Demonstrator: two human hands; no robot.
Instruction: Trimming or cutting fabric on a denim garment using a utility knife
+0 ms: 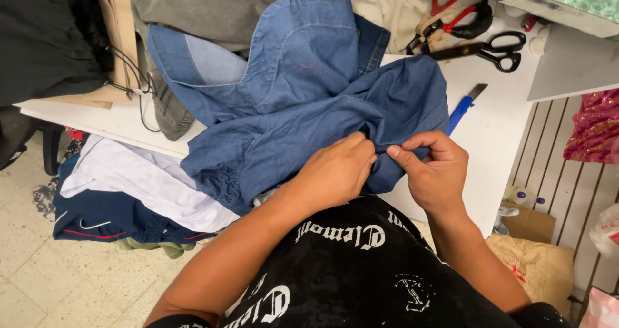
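Both hands, left hand point(335, 173) and right hand point(433, 170), have fingers closed pinching the blue denim garment point(303, 102) at frame centre, pulling its edge taut over the white tabletop point(496, 135)

Bright, even overhead light, soft shadows beneath the hands, sharp focus throughout, slight wide-angle bending at the edges.

A blue denim garment point(303, 109) of soft, mid-weight cloth was found spread in rumpled folds across the white worktop, its near edge hanging over the table's front. A lighter inner face was exposed at the upper left. A gathered, elasticated section was noted at the lower left. A small pink mark was observed near the top.
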